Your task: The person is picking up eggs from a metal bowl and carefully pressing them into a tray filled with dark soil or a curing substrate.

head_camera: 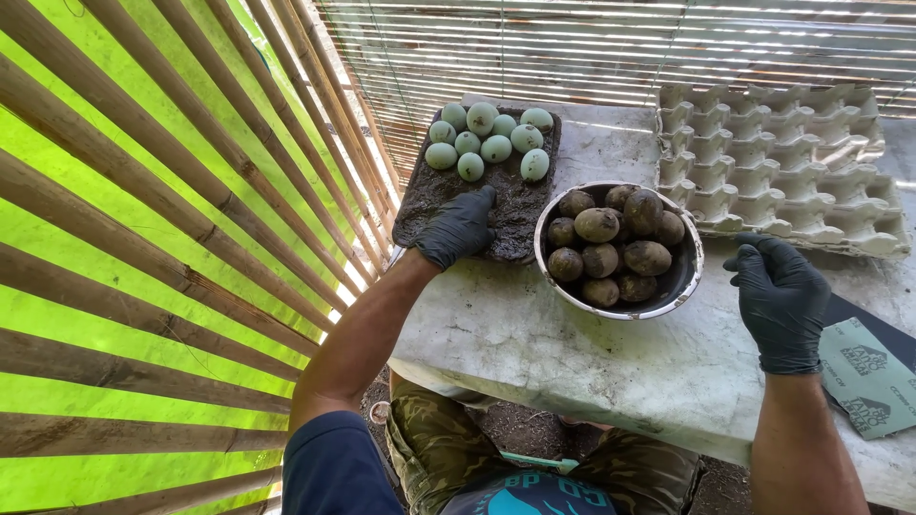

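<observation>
Left hand [460,227] lies flat, fingers spread, on mud-covered tray [434,195] below pale green eggs [489,141]. Right hand [780,298] hovers loosely curled, empty, beside metal bowl [685,278] of mud-coated eggs [611,244].

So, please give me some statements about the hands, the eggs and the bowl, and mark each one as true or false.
1. The left hand rests on the dark muddy tray. True.
2. The right hand holds an egg. False: it is empty, above the table.
3. The metal bowl holds mud-coated eggs. True.
4. The pale green eggs lie in the egg carton. False: they lie on the tray; the carton is empty.
</observation>
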